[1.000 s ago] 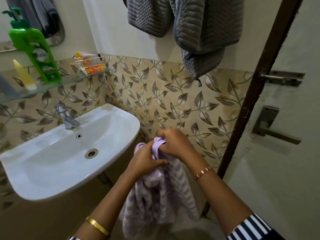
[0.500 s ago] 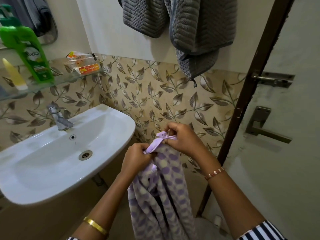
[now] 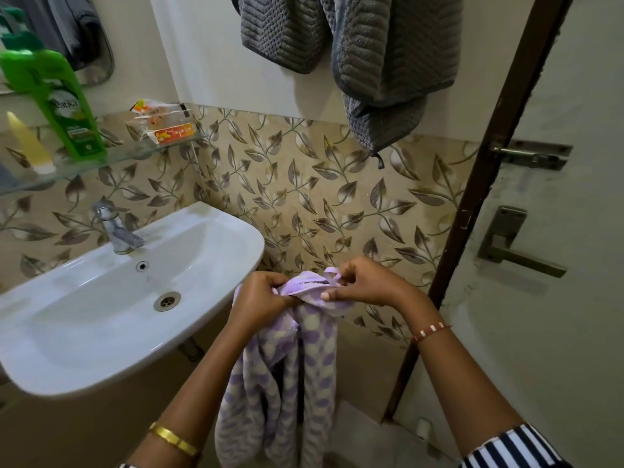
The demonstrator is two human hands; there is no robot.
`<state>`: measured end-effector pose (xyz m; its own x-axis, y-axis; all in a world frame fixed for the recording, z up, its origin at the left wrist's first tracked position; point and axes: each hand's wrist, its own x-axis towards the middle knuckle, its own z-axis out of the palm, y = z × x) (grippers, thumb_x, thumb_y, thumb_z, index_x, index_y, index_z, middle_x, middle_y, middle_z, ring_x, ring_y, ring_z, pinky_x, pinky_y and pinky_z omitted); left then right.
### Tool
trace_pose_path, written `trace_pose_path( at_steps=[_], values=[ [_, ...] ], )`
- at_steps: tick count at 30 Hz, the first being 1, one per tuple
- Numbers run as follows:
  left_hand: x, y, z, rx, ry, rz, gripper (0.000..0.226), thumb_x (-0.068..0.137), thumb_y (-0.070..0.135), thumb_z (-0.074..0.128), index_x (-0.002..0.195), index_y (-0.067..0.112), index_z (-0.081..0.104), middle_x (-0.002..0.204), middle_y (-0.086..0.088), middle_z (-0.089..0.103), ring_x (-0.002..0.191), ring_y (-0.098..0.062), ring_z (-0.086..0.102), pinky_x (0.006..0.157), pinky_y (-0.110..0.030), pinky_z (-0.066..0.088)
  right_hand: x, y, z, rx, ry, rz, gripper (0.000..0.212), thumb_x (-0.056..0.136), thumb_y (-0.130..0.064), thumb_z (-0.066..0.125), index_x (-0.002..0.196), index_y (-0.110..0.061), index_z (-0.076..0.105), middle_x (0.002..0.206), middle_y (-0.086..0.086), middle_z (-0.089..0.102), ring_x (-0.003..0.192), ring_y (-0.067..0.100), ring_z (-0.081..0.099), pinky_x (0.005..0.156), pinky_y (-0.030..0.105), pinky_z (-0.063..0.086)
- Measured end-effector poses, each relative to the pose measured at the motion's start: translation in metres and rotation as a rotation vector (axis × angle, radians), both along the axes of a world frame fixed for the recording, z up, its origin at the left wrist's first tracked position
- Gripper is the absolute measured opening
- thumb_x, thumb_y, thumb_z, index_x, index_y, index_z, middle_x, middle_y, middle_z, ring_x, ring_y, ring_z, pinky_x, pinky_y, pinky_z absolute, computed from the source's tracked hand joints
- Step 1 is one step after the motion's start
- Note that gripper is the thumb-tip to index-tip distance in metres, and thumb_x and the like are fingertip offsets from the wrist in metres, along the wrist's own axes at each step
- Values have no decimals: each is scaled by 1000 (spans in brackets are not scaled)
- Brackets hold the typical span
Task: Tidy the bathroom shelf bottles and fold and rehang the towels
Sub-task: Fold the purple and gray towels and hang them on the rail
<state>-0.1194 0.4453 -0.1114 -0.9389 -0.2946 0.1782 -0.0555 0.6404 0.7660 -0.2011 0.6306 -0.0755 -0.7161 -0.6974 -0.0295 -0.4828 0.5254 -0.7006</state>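
The left hand (image 3: 261,298) was closed on the top edge of the purple towel (image 3: 297,376). The right hand (image 3: 363,282) pinched its small loop (image 3: 332,275), thumb pressed on the hem; the rest hung down.

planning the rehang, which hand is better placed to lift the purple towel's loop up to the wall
Right, probably. The right hand already pinches the hanging loop of the purple towel and sits below the grey towels; the left hand only bunches the edge.
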Motion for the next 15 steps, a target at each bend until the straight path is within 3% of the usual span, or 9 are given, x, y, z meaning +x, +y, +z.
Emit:
trace_pose_path(
  at_steps=[3, 6, 8, 11, 13, 15],
  values=[
    [-1, -4, 6, -24, 19, 25, 17, 68, 30, 76, 81, 20, 73, 68, 11, 64, 66, -7, 55, 59, -22, 40, -1, 1, -4, -257, -181, -85, 40, 81, -29, 67, 72, 8, 57, 62, 9, 46, 54, 13, 40, 51, 17, 33],
    [-1, -11, 14, -74, 152, 222, 37, 68, 51, 71, 93, 26, 61, 76, 8, 59, 71, -10, 55, 56, -15, 34, -10, -1, -8, -437, -93, -394, 31, 83, -20, 62, 60, -9, 46, 58, 5, 38, 55, 14, 34, 52, 25, 28],
    [2, -24, 19, -95, 233, 398, 45, 73, 56, 62, 103, 22, 56, 73, 2, 55, 70, -18, 56, 54, -20, 35, -14, 1, -13, -447, -2, -527, 33, 84, -18, 59, 59, -13, 38, 54, 2, 35, 54, 14, 32, 52, 27, 27],
    [6, -48, 20, -186, 316, 529, 53, 83, 60, 45, 74, 10, 60, 59, -3, 57, 60, -24, 55, 55, -29, 39, -18, 9, -17, -481, 52, -646, 39, 82, -16, 60, 55, -15, 32, 51, -1, 33, 50, 14, 31, 49, 26, 27],
    [8, -58, 18, -311, 272, 572, 69, 86, 62, 32, 54, 5, 56, 53, -10, 57, 54, -29, 53, 53, -36, 43, -20, 13, -15, -496, 70, -678, 39, 79, -15, 64, 56, -16, 33, 50, -3, 33, 48, 12, 30, 46, 25, 26],
    [10, -62, 17, -421, 169, 612, 78, 86, 66, 24, 48, 6, 55, 49, -12, 55, 50, -30, 51, 52, -36, 44, -22, 15, -11, -528, 7, -690, 31, 76, -13, 68, 62, -14, 41, 54, -2, 40, 50, 11, 35, 49, 24, 30]
  ],
)
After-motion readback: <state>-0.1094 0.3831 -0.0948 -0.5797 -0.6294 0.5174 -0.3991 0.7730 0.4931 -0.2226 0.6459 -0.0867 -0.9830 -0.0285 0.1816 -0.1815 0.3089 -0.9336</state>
